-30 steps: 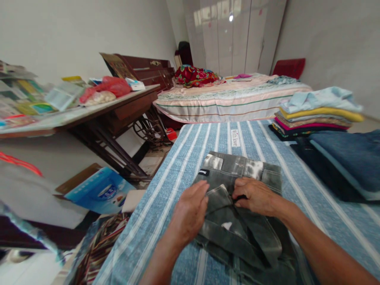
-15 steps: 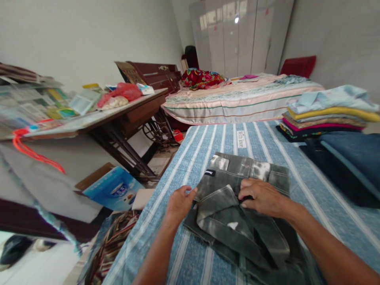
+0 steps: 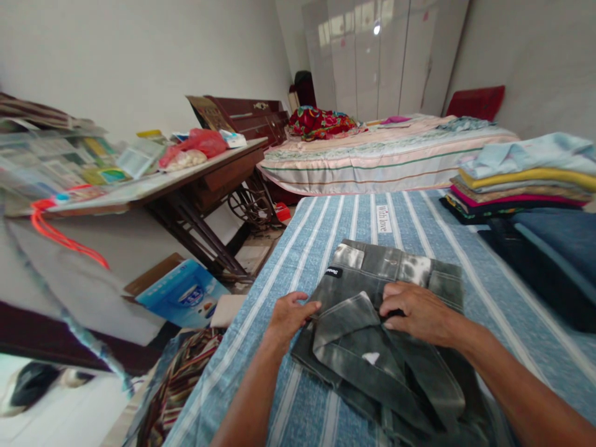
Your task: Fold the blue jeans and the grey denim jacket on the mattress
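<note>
A dark grey, bleach-patched denim garment [image 3: 344, 372] lies folded in layers on the blue striped bedcover [image 3: 321, 230]. It has a stitched band along its far edge, a black label at the left and a pointed flap folded over the middle. My left hand [image 3: 291, 320] rests at the garment's left edge, thumb touching the cloth and fingers apart. Across the middle, my right hand [image 3: 414, 313] has its fingers curled and closed on a fold of the garment beside the flap. The right fingertips are partly hidden in that fold.
A stack of folded clothes [image 3: 521, 180] and folded dark jeans [image 3: 549, 261] lie at the right. A sewing-machine table [image 3: 139, 192] with boxes and bags stands left. Below it is a blue carton [image 3: 186, 295]. Another bed [image 3: 372, 161] is behind.
The view has shifted slightly, moving everything a little to the right in the picture. Both hands keep their places on the garment, and its folds look about the same.
</note>
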### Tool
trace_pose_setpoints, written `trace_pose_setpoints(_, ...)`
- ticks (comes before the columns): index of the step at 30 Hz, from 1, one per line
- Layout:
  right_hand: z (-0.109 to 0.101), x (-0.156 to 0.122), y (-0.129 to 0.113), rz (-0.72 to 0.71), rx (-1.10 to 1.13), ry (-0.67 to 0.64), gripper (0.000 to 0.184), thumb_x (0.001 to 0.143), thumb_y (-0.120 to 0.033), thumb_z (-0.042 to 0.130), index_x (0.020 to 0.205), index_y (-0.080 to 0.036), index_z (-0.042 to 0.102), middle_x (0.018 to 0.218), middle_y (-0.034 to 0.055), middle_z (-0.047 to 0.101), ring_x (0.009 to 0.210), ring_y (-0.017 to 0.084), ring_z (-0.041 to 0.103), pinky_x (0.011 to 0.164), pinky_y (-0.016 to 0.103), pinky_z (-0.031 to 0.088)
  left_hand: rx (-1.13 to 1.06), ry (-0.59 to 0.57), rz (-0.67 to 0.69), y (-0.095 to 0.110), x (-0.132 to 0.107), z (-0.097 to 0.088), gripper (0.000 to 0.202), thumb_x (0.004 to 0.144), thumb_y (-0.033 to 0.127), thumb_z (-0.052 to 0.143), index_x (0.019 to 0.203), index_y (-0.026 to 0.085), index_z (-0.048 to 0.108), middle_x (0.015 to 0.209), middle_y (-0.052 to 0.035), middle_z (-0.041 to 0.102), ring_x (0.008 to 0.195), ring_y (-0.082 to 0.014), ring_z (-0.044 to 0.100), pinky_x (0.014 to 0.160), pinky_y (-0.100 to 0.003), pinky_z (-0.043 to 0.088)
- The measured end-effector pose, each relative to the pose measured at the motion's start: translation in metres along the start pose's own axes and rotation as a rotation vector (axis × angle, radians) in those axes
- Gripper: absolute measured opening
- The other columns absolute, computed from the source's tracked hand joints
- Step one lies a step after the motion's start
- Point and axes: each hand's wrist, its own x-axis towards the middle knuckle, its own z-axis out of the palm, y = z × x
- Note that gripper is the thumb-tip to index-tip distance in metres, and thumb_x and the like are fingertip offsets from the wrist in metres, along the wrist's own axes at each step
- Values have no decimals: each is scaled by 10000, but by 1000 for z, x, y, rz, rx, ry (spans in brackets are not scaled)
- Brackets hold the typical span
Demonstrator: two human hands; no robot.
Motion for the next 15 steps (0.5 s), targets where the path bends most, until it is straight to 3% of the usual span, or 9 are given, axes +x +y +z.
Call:
trace_pose_setpoints(6,-1,0,-1,4,8,-15,94,776,-237,613,821,-225,695,834,18,576,836,174,532,746,297,362,-93,-4,-23,-8,3,1,445,529,306,747,907,119,606,510,47,557,443,-83,455,439,-199,325)
trace_pose_setpoints(15,0,1,1,5,24,-9,90,765,-225,619,811,-228,696,825,12,569,826,164,527,742,287,363,-144,-16,23,-12,3,4,466,491,319,761,893,139,606,481,78,507,441,-89,449,449,-209,323)
